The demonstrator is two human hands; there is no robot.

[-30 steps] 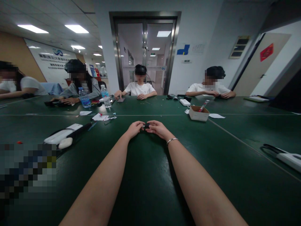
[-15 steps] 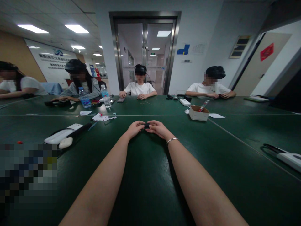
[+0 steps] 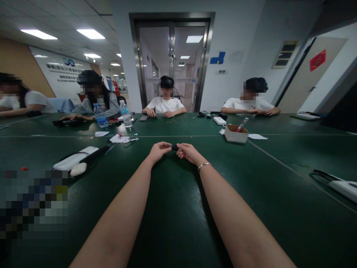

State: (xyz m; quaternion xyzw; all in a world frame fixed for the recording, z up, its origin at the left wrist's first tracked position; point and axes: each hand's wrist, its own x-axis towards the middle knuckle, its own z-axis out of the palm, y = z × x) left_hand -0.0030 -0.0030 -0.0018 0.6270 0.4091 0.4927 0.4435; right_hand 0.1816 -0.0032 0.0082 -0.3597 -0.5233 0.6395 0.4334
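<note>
A small black object (image 3: pixel 174 147) sits between my two hands, over the middle of the green table (image 3: pixel 173 208). Its kind is too small to make out; a greyish end shows at its left side. My left hand (image 3: pixel 159 150) pinches that left end between thumb and fingers. From the other side my right hand (image 3: pixel 189 153), with a silver bangle (image 3: pixel 204 166) at the wrist, grips the right end, its lower fingers curled. Both forearms reach forward from the bottom of the view.
Beyond my hands lie paper scraps (image 3: pixel 119 138), two water bottles (image 3: pixel 126 115) and a small cardboard box (image 3: pixel 235 134). A white device with black straps (image 3: pixel 75 158) lies at left, another white device (image 3: pixel 344 188) at right. Several people sit around the table.
The fingers of my right hand have curled in, and more of the black object shows, slightly tilted. Across the table, a person's hand has moved off a flat grey item.
</note>
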